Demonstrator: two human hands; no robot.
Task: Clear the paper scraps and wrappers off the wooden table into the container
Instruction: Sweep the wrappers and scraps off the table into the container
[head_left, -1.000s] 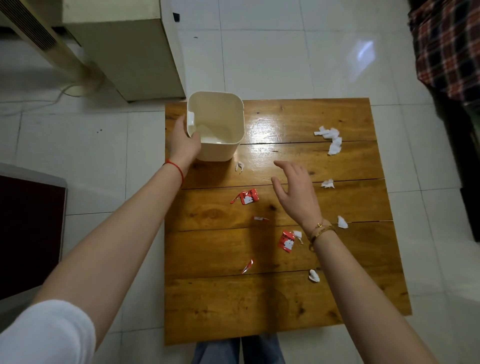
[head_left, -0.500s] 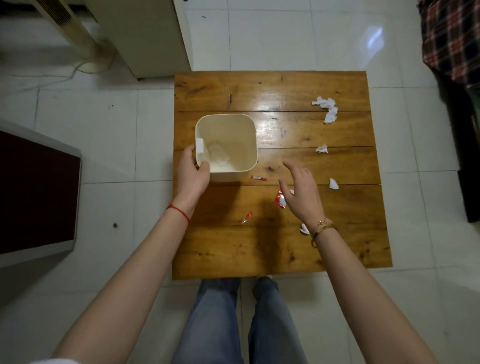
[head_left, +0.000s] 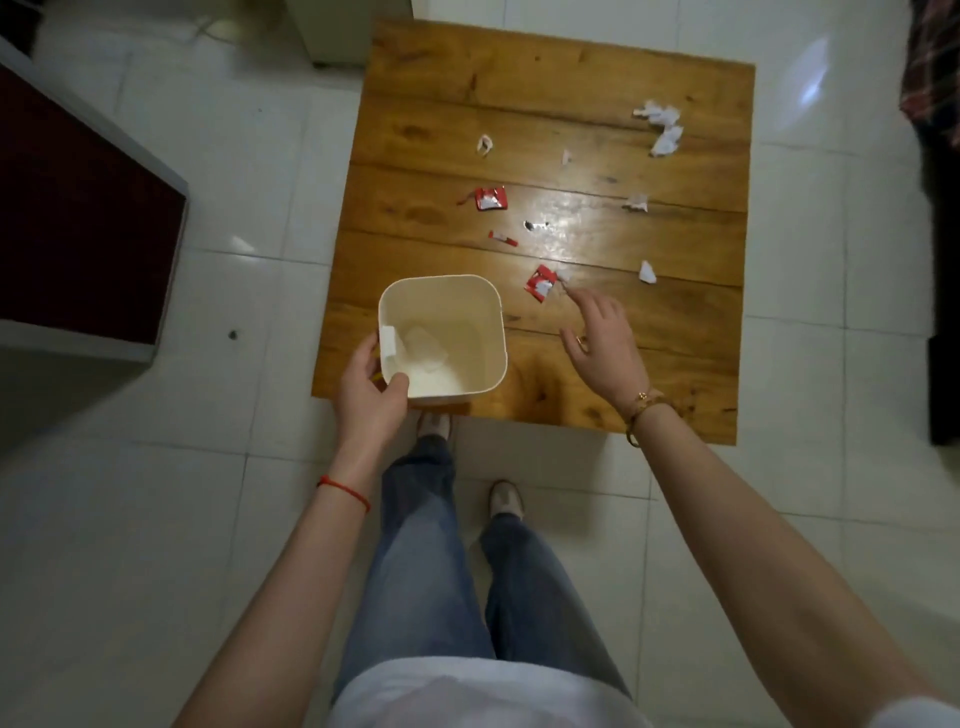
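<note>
Head camera, looking steeply down

One wide view from standing height, facing down over the table (head_left: 597, 93) and the floor (head_left: 156, 519), with the wearer's own legs (head_left: 426, 571) below.

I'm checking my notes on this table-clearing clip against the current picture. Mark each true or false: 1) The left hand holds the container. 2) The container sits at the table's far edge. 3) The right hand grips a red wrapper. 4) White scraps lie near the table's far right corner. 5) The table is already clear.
1) True: the left hand grips the container by its rim.
2) False: it is at the near edge of the wooden table.
3) False: the right hand is open, reaching toward the red wrapper.
4) True: white scraps lie there.
5) False: scraps and wrappers remain.
</note>
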